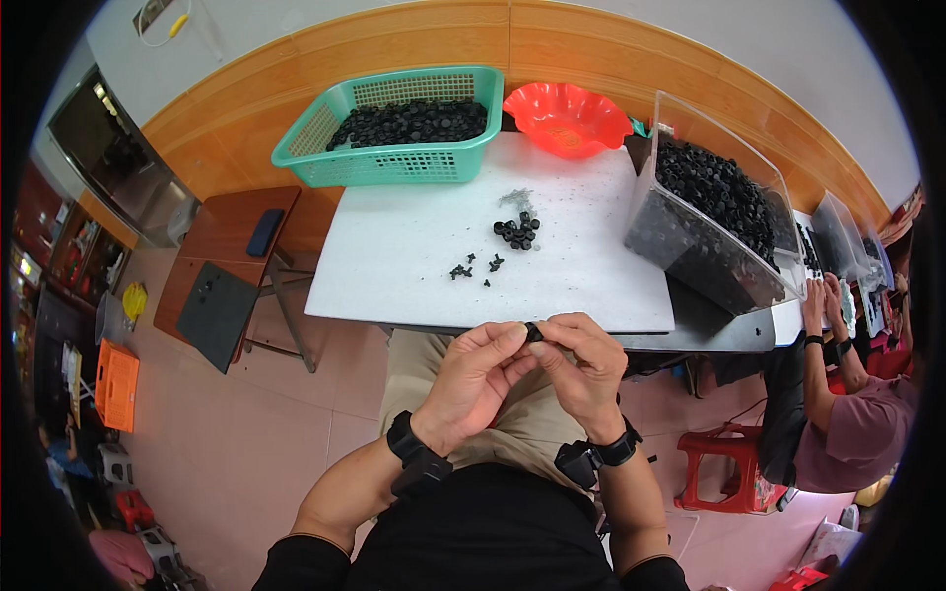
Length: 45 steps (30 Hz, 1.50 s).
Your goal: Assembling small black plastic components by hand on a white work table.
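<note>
Landmark: white work board (pixel 414 246), lying on a table seen from above.

Item 1. Left hand (pixel 475 379): raised just off the near edge of the board, fingers curled, thumb and forefinger pinched together on a small black part (pixel 533 332). A black wrist strap sits on this forearm.

Item 2. Right hand (pixel 583 366): just beside the left hand, fingertips meeting it at the same small black part; fingers bent inward, closed on the piece from the other side. A black wrist strap here too. How the grip is shared between the 2 hands cannot be told exactly; the part is too small to show its shape.

Item 3. Small cluster of black parts (pixel 518 230): on the board, near its middle.

Item 4. Scattered black bits (pixel 473 266): on the board, between the cluster and the near edge.

Item 5. Green plastic basket (pixel 315 128): at the far left corner of the board, filled with black parts.

Item 6. Red scalloped bowl (pixel 567 118): at the far edge of the board, just beside the basket.

Item 7. Clear plastic bin (pixel 690 246): at the right edge of the board, tilted, heaped with black parts.

Item 8. Brown side table (pixel 212 246): left of the board, lower, bearing a dark blue flat object.

Item 9. Another person (pixel 847 414): seated well to the right of the board, hands raised near further clear bins.

Item 10. Red stool (pixel 724 473): on the floor, below the right end of the board.
</note>
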Available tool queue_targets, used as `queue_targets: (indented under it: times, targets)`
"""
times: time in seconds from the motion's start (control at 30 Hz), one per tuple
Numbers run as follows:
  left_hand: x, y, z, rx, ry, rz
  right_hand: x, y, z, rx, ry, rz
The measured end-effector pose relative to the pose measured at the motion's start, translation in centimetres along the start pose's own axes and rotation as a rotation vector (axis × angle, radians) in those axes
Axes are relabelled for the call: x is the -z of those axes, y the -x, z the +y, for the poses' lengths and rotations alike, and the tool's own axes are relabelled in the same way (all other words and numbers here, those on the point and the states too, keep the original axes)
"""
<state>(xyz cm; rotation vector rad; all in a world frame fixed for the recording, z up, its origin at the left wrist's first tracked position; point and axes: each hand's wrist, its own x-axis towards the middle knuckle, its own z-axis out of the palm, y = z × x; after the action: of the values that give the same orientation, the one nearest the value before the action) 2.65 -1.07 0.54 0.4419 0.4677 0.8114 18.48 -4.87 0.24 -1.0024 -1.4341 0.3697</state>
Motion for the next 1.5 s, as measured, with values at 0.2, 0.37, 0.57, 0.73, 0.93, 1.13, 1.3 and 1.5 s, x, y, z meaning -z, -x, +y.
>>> queue_targets:
  times: [0.2, 0.37, 0.57, 0.73, 0.93, 1.13, 1.3, 1.5]
  targets:
    - [-0.27, 0.15, 0.03, -0.003, 0.001, -0.001, 0.05, 0.22, 0.35, 0.017, 0.008, 0.005]
    - [-0.02, 0.20, -0.05, 0.002, 0.003, -0.019, -0.05, 0.48, 0.33, 0.043, 0.029, 0.009]
    - [-0.01, 0.33, -0.22, -0.028, -0.011, -0.020, -0.14, 0.63, 0.07, 0.062, 0.066, 0.003]
    - [-0.33, 0.37, -0.27, -0.052, -0.056, -0.019, -0.15, 0.71, 0.03, 0.076, 0.066, 0.014]
    - [-0.37, 0.22, -0.38, -0.078, -0.081, -0.031, 0.02, 0.73, 0.12, 0.100, 0.091, 0.017]
    - [-0.12, 0.06, -0.56, -0.134, -0.144, -0.058, 0.12, 0.82, -0.08, 0.088, 0.069, 0.025]
    - [-0.18, 0.00, -0.66, -0.161, -0.172, -0.077, 0.23, 0.70, -0.32, 0.156, 0.165, 0.014]
    - [0.04, -0.02, -0.92, -0.200, -0.227, -0.080, 0.44, 0.56, -0.63, 0.147, 0.182, 0.021]
